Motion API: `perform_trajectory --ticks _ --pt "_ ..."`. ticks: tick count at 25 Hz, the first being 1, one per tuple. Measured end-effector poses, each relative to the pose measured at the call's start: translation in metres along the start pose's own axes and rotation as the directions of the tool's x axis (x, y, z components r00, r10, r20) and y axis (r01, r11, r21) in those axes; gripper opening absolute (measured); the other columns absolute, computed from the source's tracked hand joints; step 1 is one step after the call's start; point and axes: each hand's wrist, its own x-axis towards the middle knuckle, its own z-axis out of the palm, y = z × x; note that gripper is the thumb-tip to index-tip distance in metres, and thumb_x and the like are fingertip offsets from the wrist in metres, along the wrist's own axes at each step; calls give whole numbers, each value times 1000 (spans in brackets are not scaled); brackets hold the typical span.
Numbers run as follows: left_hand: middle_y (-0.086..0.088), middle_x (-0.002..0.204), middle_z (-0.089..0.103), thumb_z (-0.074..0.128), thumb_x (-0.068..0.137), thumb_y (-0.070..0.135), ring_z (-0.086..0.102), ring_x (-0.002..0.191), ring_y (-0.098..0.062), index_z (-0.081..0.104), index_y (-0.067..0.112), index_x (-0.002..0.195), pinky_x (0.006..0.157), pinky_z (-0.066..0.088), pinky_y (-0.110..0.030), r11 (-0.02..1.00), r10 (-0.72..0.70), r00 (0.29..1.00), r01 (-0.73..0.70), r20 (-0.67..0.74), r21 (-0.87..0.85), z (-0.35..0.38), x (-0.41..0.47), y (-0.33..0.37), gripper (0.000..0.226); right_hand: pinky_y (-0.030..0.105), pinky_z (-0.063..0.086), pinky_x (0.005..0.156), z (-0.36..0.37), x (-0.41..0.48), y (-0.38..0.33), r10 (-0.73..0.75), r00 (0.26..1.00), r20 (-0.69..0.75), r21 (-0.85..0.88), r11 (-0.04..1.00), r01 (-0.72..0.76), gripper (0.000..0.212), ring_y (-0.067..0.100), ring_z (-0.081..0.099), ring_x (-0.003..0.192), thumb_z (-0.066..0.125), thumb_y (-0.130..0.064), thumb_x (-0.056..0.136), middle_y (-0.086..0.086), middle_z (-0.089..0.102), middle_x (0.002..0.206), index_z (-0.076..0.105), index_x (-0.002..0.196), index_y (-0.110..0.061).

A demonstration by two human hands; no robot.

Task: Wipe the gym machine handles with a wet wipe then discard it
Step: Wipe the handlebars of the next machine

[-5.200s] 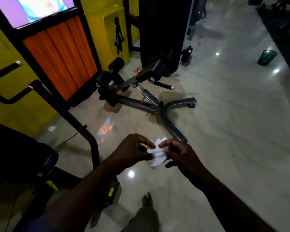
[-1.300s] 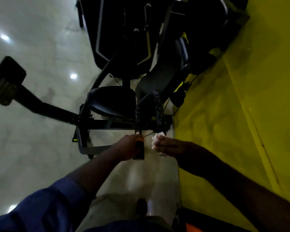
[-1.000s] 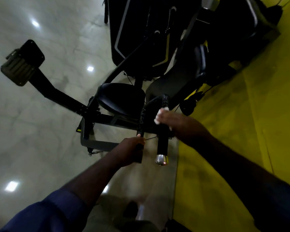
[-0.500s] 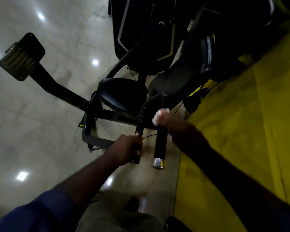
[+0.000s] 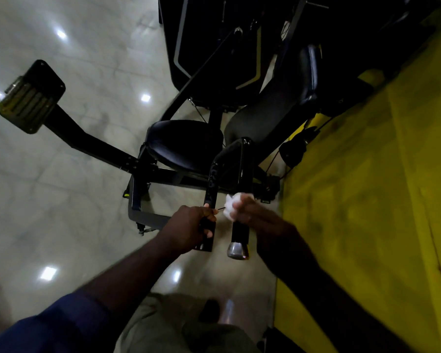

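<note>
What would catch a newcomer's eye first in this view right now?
The white wet wipe stands out in the dim centre, bunched in the right hand around the black handle with a silver end cap. Beside it, the left hand grips the parallel black bar. The bright yellow wall fills the right side, and a ribbed foot plate juts out at upper left.
</note>
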Motion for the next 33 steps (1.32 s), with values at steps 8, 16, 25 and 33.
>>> perform_trajectory --ticks 8,16,25,33 --pt "1 138 67 81 82 2 40 133 5 75 12 115 88 18 15 1000 10 1000 -10 -5 23 1 -1 2 35 27 57 89 -4 137 71 636 769 63 719 505 -477 37 10 72 99 56 -4 101 -3 74 111 67 133 -16" --pt "5 137 65 83 78 1 47 132 1 77 11 112 89 22 13 999 -4 1000 5 -7 45 -1 0 4 36 33 61 88 12 -37 -34 659 561 501 836 -202 -510 38 18 74 102 51 7 99 1 78 111 69 126 -13" --pt "-1 132 71 83 79 5 61 129 -14 76 13 114 88 35 0 996 -7 1000 7 2 85 -2 -4 6 36 45 50 108 -1 -30 -26 413 542 732 680 -501 -536 45 35 58 126 60 -19 94 25 56 144 61 135 0" --pt "-3 139 67 84 79 4 58 134 -13 74 10 114 103 40 -12 1000 27 1000 -27 3 3 1 -5 -3 37 46 58 95 13 -16 -59 349 541 765 510 -842 -177 54 42 69 113 54 14 84 32 60 135 50 138 16"
